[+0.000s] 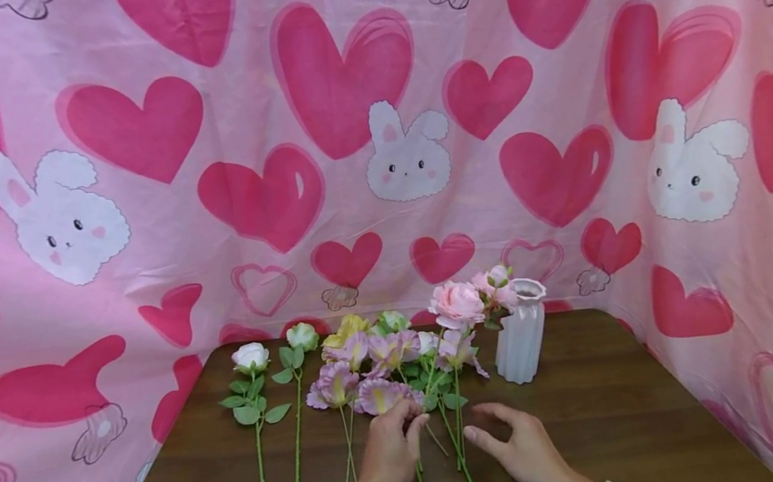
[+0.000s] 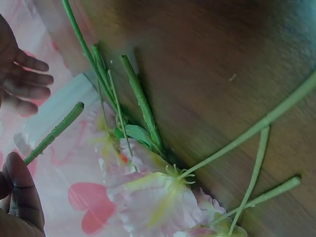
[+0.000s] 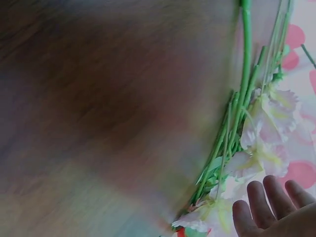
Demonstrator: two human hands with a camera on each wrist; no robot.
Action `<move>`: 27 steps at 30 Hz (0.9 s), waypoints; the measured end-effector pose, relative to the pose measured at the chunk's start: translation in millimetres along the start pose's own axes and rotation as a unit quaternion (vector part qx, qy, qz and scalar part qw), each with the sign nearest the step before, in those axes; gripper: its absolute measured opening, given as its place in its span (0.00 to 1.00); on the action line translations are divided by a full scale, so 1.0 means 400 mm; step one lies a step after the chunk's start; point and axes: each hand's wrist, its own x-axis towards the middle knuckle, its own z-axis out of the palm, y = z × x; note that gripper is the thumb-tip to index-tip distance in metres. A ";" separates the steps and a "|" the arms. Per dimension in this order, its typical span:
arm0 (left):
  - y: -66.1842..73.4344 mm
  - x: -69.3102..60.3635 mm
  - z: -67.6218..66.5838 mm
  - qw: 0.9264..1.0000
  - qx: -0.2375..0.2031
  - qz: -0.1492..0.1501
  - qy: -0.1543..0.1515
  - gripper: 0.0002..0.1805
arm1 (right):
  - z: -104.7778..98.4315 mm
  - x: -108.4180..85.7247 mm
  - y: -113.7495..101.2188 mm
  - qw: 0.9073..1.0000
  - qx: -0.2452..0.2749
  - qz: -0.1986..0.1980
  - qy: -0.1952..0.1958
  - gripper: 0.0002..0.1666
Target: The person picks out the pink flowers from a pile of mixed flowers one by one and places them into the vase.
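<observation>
In the head view my left hand (image 1: 390, 453) is at the lower edge of the purple flowers (image 1: 381, 395). The left wrist view shows its thumb and fingers (image 2: 23, 195) pinching a green stem (image 2: 55, 132); which bloom it bears is unclear. My right hand (image 1: 526, 448) is held apart, fingers relaxed and holding nothing, just right of the crossed green stems (image 1: 464, 452). Those stems run up towards a pink rose (image 1: 457, 303) and a purple bloom (image 1: 455, 350). In the right wrist view the right fingers (image 3: 266, 205) are spread beside pale purple petals (image 3: 269, 158).
A white ribbed vase (image 1: 520, 346) stands at the back right of the brown table (image 1: 610, 408). Two white roses, one at far left (image 1: 250, 357) and one greenish (image 1: 302, 337), lie left of the bunch. A yellow flower (image 1: 346, 330) lies behind. Pink heart-print cloth hangs around the table.
</observation>
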 end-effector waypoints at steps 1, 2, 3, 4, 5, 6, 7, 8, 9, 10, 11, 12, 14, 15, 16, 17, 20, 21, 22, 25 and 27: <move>0.001 0.000 0.002 1.000 0.001 0.004 0.002 0.08 | 0.001 0.001 -0.004 1.000 0.009 0.002 -0.001 0.20; 0.003 0.000 0.004 1.000 0.003 0.007 0.003 0.08 | 0.002 0.003 -0.007 1.000 0.018 0.004 -0.003 0.19; 0.004 -0.001 0.006 1.000 0.005 0.011 0.005 0.08 | 0.003 0.004 -0.011 1.000 0.025 0.007 -0.004 0.19; 0.006 -0.001 0.007 1.000 0.006 0.016 0.006 0.08 | 0.004 0.005 -0.014 0.999 0.035 0.010 -0.006 0.18; 0.008 -0.001 0.008 1.000 0.007 0.020 0.007 0.08 | 0.005 0.006 -0.018 0.999 0.044 0.013 -0.008 0.18; 0.010 -0.001 0.009 1.000 0.008 0.024 0.009 0.08 | 0.007 0.007 -0.021 0.999 0.050 0.016 -0.009 0.17; 0.012 -0.002 0.010 1.000 0.010 0.028 0.010 0.08 | 0.008 0.008 -0.024 0.998 0.056 0.020 -0.009 0.16; 0.013 -0.002 0.011 1.000 0.010 0.028 0.009 0.09 | 0.009 0.009 -0.027 0.998 0.060 0.023 -0.009 0.16; 0.015 -0.003 0.012 1.000 0.009 0.028 0.008 0.09 | 0.009 0.011 -0.030 0.998 0.064 0.025 -0.008 0.16; 0.016 -0.003 0.013 1.000 0.009 0.027 0.006 0.09 | 0.010 0.012 -0.034 0.997 0.068 0.028 -0.008 0.16; 0.016 -0.003 0.014 1.000 0.009 0.027 0.005 0.09 | 0.010 0.013 -0.037 0.997 0.071 0.030 -0.007 0.16; 0.016 -0.003 0.015 1.000 0.009 0.025 0.003 0.09 | 0.009 0.014 -0.040 0.997 0.073 0.026 -0.006 0.16; 0.017 -0.004 0.017 1.000 0.006 0.022 -0.003 0.09 | 0.009 0.017 -0.047 0.996 0.080 0.029 -0.005 0.17; 0.017 -0.003 0.018 1.000 0.005 0.023 -0.005 0.08 | 0.009 0.019 -0.050 0.996 0.085 0.028 -0.004 0.17; 0.017 -0.003 0.019 1.000 0.005 0.023 -0.008 0.08 | 0.009 0.020 -0.053 0.995 0.093 0.031 -0.004 0.16; 0.018 -0.003 0.020 1.000 0.003 0.024 -0.010 0.08 | 0.010 0.022 -0.056 0.995 0.099 0.032 -0.005 0.16; 0.021 -0.001 0.021 1.000 0.001 0.023 -0.017 0.07 | 0.013 0.025 -0.067 0.991 0.131 0.040 -0.005 0.14; 0.023 -0.001 0.021 1.000 0.002 0.023 -0.019 0.07 | 0.016 0.026 -0.072 0.990 0.137 0.042 -0.002 0.14; 0.025 0.000 0.022 1.000 0.003 0.024 -0.020 0.07 | 0.017 0.026 -0.076 0.988 0.147 0.047 -0.002 0.14; 0.030 0.002 0.021 0.999 0.008 0.021 -0.025 0.06 | 0.019 0.026 -0.087 0.984 0.167 0.057 0.002 0.14; 0.032 0.002 0.022 0.999 0.009 0.017 -0.029 0.07 | 0.021 0.026 -0.089 0.982 0.177 0.064 0.001 0.14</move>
